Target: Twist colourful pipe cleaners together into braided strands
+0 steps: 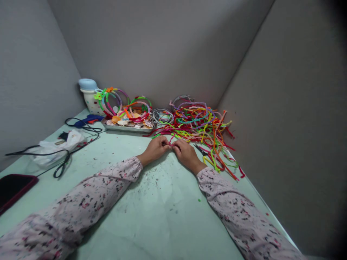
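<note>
My left hand (158, 148) and my right hand (185, 151) meet fingertip to fingertip over the table, just in front of the coloured heap. Both are closed in a pinch on a pink-red pipe cleaner (171, 138), whose short end sticks up between them; the rest of it is hidden by my fingers. Beyond my hands spreads a tangled pile of pipe cleaners (193, 117) in red, orange, yellow, green and purple. Scissors (204, 153) with dark blades and yellow-and-red handles lie right of my right hand, partly under loose strands.
A metal tray (127, 128) holds shell-like pieces and wrapped rings (111, 103). Behind it stands a white cup with a blue lid (88, 85). Coiled wire (162, 116) lies beside the tray. On the left are a plastic bag (58, 148), a black cable (66, 159) and a phone (16, 191). Grey walls enclose the table.
</note>
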